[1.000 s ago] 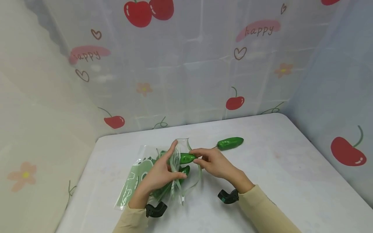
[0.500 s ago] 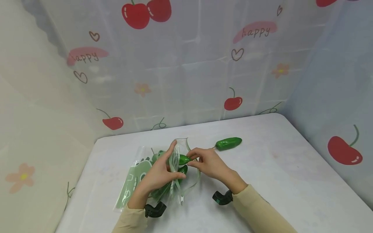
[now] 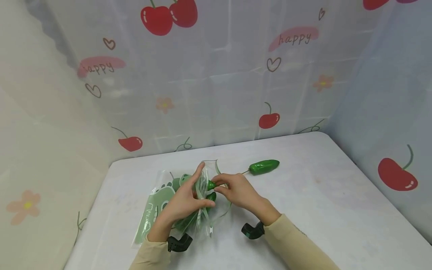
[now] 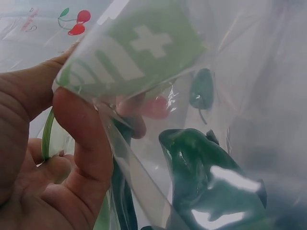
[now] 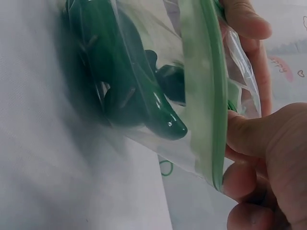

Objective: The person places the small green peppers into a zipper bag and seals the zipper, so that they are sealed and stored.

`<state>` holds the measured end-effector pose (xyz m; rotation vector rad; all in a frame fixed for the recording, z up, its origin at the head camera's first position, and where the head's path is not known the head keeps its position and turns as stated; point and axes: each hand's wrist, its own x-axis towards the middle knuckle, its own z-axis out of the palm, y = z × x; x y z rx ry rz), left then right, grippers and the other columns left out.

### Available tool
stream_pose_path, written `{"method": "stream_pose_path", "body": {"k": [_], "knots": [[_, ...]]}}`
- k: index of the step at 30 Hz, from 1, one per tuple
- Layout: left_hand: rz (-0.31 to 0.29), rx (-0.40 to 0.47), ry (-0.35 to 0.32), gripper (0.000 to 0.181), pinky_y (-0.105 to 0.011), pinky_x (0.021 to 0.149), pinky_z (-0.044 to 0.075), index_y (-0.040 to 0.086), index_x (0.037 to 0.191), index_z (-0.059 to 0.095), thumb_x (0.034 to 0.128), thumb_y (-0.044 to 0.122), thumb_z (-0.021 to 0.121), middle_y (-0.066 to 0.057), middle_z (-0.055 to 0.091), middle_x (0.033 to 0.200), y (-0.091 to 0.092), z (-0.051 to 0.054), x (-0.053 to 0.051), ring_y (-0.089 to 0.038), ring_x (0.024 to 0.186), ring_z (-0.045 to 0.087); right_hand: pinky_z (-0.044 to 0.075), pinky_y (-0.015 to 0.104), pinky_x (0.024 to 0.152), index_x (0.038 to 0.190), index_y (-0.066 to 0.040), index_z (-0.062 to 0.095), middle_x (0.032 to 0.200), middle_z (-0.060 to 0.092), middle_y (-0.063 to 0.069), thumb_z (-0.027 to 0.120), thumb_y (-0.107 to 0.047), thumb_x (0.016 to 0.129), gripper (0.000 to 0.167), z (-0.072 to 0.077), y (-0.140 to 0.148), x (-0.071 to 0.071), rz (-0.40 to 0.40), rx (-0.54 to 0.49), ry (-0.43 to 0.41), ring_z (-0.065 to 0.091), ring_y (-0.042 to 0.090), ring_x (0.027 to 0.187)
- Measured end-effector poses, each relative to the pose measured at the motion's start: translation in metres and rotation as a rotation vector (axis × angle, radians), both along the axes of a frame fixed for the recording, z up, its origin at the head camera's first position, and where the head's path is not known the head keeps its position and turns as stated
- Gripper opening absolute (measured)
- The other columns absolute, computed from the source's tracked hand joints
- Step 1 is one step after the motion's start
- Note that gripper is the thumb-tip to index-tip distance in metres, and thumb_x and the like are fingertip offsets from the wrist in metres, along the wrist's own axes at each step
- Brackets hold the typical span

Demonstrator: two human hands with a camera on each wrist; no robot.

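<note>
My left hand [image 3: 183,204] grips the mouth of a clear zip bag [image 3: 145,227] printed in green, its thumb and fingers spread around the gathered opening. Between my right hand's [image 3: 237,190] thumb and fingers is the end of a green pepper [image 3: 211,185]; the rest of it reaches into the bag. Another green pepper [image 3: 212,196] shows at the opening just below. Through the plastic, the right wrist view shows dark green peppers [image 5: 165,120] inside, beside the bag's green zip strip [image 5: 219,96]. In the left wrist view, one bulky green pepper [image 4: 206,177] lies behind the film.
A loose green pepper [image 3: 264,167] with a thin stem lies on the white table [image 3: 320,195], behind and right of my right hand. Cherry-printed curtains [image 3: 216,97] hang at the back and both sides. A black wrist camera [image 3: 180,243] sits under each wrist.
My right hand has moved left toward the bag, and the pepper it pinches has slid further in. My left hand stays on the bag's mouth. The head view has shifted slightly.
</note>
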<state>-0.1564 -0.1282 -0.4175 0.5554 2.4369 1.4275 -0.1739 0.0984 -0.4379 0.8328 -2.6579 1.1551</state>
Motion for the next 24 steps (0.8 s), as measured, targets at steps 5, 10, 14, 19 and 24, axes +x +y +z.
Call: {"method": "stream_pose_path", "body": {"k": [5, 10, 14, 19, 24], "knots": [[0.004, -0.003, 0.001, 0.118, -0.027, 0.050, 0.046, 0.046, 0.164, 0.006, 0.0819, 0.029, 0.089, 0.001, 0.026, 0.167, 0.000, 0.000, 0.000, -0.010, 0.046, 0.044, 0.058, 0.033, 0.079, 0.109, -0.019, 0.077, 0.101, 0.080, -0.001, 0.081, -0.021, 0.090, 0.020, -0.003, -0.004, -0.001, -0.036, 0.019, 0.058, 0.075, 0.018, 0.091], [0.012, -0.009, 0.006, 0.118, -0.026, 0.049, 0.044, 0.044, 0.165, 0.007, 0.0814, 0.029, 0.090, -0.002, 0.032, 0.163, 0.000, 0.000, -0.001, -0.010, 0.046, 0.042, 0.056, 0.031, 0.075, 0.099, -0.020, 0.077, 0.094, 0.080, -0.004, 0.084, -0.022, 0.086, 0.015, -0.006, -0.007, -0.001, -0.077, 0.020, 0.096, 0.074, 0.016, 0.083], [0.014, -0.001, -0.002, 0.118, -0.026, 0.049, 0.043, 0.044, 0.165, 0.008, 0.0817, 0.028, 0.090, -0.001, 0.029, 0.165, 0.000, 0.000, -0.002, -0.010, 0.046, 0.042, 0.056, 0.029, 0.074, 0.097, -0.019, 0.078, 0.092, 0.080, -0.005, 0.084, -0.021, 0.087, 0.012, -0.008, -0.007, -0.002, -0.080, 0.019, 0.113, 0.073, 0.013, 0.082], [0.002, 0.021, -0.008, 0.118, -0.026, 0.049, 0.044, 0.043, 0.165, 0.008, 0.0813, 0.029, 0.090, 0.002, 0.023, 0.168, -0.001, -0.001, -0.002, -0.010, 0.046, 0.041, 0.050, 0.023, 0.062, 0.098, -0.019, 0.078, 0.093, 0.079, -0.005, 0.082, -0.021, 0.089, 0.010, -0.005, -0.003, -0.002, -0.071, -0.019, 0.068, 0.060, 0.004, 0.064], [0.005, 0.028, -0.009, 0.119, -0.027, 0.048, 0.044, 0.042, 0.165, 0.008, 0.0808, 0.027, 0.090, -0.001, 0.029, 0.165, -0.001, -0.001, -0.003, -0.010, 0.045, 0.040, 0.042, 0.022, 0.053, 0.098, -0.018, 0.078, 0.094, 0.078, -0.006, 0.082, -0.020, 0.089, 0.010, -0.003, 0.010, -0.004, -0.080, -0.089, 0.016, 0.046, 0.002, 0.058]]}}
